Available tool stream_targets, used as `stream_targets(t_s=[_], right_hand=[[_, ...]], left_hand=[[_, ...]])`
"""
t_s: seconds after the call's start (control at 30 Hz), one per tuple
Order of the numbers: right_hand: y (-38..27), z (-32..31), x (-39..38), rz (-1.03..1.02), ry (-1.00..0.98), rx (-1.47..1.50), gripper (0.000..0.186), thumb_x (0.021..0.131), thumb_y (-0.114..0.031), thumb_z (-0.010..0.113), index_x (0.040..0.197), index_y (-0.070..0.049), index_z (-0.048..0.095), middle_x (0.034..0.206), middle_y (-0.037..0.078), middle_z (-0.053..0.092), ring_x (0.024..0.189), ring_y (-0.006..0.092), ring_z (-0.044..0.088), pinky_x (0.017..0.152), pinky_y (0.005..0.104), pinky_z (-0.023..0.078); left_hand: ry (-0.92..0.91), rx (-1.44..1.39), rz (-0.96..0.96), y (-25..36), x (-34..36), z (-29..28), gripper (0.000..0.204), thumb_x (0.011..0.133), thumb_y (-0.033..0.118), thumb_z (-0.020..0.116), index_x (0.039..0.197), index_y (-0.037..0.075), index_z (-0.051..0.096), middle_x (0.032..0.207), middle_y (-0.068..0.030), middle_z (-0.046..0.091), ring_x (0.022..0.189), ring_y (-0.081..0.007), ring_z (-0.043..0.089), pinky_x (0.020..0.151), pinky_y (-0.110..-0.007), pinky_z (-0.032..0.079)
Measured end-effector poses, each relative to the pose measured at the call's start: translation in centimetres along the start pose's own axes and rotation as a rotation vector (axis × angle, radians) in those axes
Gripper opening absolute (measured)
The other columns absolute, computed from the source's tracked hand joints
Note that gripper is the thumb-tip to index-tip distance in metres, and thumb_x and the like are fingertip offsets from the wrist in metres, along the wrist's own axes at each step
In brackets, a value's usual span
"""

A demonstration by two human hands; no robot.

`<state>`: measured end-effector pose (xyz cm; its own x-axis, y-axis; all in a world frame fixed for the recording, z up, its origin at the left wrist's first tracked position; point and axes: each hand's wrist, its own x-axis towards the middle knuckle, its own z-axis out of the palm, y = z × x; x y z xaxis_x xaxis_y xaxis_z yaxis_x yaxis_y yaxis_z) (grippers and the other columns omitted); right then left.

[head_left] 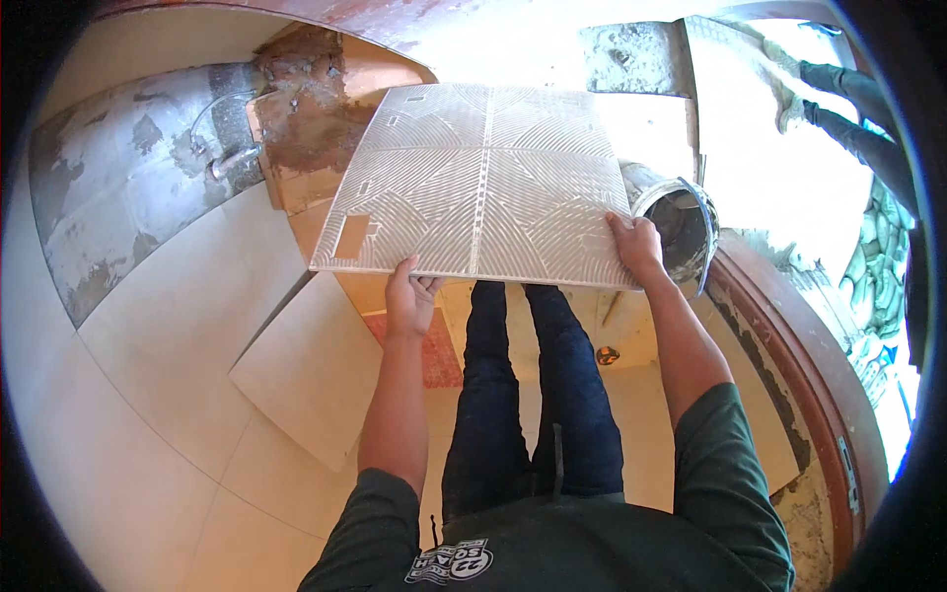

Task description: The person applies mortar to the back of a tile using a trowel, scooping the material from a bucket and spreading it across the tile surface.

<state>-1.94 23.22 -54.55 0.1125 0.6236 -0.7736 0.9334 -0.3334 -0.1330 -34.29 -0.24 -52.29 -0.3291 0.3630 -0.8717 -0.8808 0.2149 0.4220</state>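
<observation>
The left hand is grasping the near edge of a large ribbed-back tile, left of the middle of the frame; its thumb is lying over the edge and its fingers are bending underneath. The right hand is gripping the near right corner, its thumb pressing on the ribbed face; its other fingers are hiding below, so I cannot tell how far they are reaching.

The tile is occupying the upper centre of the frame, ribbed face showing, and its far part is extending well past both hands. I think this overhang is making the far side heavy, so both wrists should be staying firm and level. The left hand is gripping inward from its corner; a wider hold would probably be giving better balance. The thumbs should be pressing lightly, so that they are not spoiling the ridges, in case these are soft.

Just beside the right edge, a dirty bucket is standing or leaning, I cannot tell which; the right corner should be passing it with care. Further outward, a plain loose tile is lying at the lower left, and a brown door frame is curving along the right side, where corners could be chipping.
</observation>
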Motion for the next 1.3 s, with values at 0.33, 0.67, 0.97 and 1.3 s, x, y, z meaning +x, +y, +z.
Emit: stream_targets(t_s=[0.33, 0.67, 0.97, 1.3], right_hand=[[0.6, 0.5, 1.8, 0.027, 0.016, -0.004, 0.079, 0.088, -0.064, 0.064, 0.116, 0.01, 0.064, 0.115, 0.034, 0.066, 0.112, 0.0438, 0.065, 0.096, 0.0472, 0.05], [1.7, 0.7, 2.7, 0.053, -0.026, 0.001, 0.087, 0.088, -0.066, 0.062, 0.133, 0.008, 0.055, 0.126, 0.031, 0.063, 0.121, 0.0409, 0.06, 0.102, 0.0455, 0.048], [3.7, 2.2, 4.1, 0.033, 0.009, 0.004, 0.078, 0.091, -0.064, 0.059, 0.133, 0.001, 0.055, 0.125, 0.027, 0.064, 0.12, 0.0413, 0.061, 0.1, 0.0493, 0.048], [6.1, 4.8, 5.1, 0.019, 0.016, 0.013, 0.076, 0.093, -0.063, 0.055, 0.138, -0.002, 0.05, 0.123, 0.029, 0.064, 0.119, 0.0431, 0.061, 0.1, 0.0511, 0.047]], left_hand=[[0.086, -0.133, -0.095, -2.9, 1.4, -0.5, 0.029, 0.093, 0.015, 0.063, 0.121, 0.009, 0.058, 0.12, -0.0053, 0.066, 0.111, -0.0218, 0.065, 0.094, -0.04, 0.055], [0.228, -0.111, -0.114, -5.4, 1.6, 0.4, 0.029, 0.1, 0.022, 0.059, 0.125, 0.008, 0.055, 0.124, -0.0064, 0.064, 0.115, -0.0254, 0.063, 0.095, -0.041, 0.055], [0.328, -0.149, -0.133, -8.6, 2.1, 0.4, 0.032, 0.103, 0.024, 0.054, 0.131, 0.008, 0.051, 0.134, -0.0082, 0.059, 0.125, -0.027, 0.058, 0.104, -0.046, 0.051], [0.347, -0.161, -0.163, -11.5, 3.2, -1.6, 0.037, 0.106, 0.025, 0.045, 0.137, 0.005, 0.047, 0.139, -0.0134, 0.055, 0.132, -0.0298, 0.051, 0.114, -0.049, 0.042]])
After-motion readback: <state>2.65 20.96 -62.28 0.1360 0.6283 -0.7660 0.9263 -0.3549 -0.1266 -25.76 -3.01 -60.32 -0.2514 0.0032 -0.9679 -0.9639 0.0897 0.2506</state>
